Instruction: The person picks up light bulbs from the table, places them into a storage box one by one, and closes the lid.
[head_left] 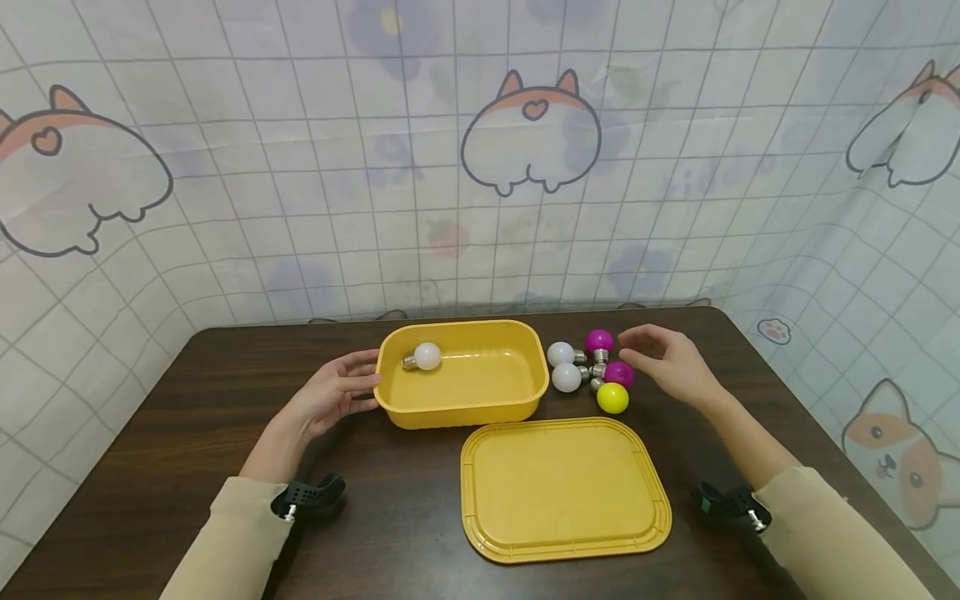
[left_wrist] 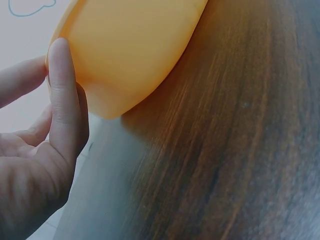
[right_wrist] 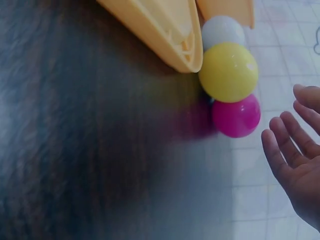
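A yellow plastic box [head_left: 457, 417] stands on the table with one white light bulb [head_left: 428, 357] lying inside. At its left end, my left hand [head_left: 337, 392] holds the rim between thumb and fingers; the left wrist view shows the thumb [left_wrist: 61, 95] along the box's outer wall [left_wrist: 130, 45]. Right of the box lies a cluster of bulbs: two white [head_left: 566, 377], two magenta [head_left: 619, 374] and one yellow [head_left: 612, 398]. Just right of these hovers my right hand [head_left: 671, 362], empty, its fingers loosely bent and apart from the bulbs.
A flat yellow lid [head_left: 566, 492] lies in front of the box and the bulbs. The dark wooden table [head_left: 150, 467] reaches back to a patterned cloth [head_left: 322, 167], which hangs behind and along both sides.
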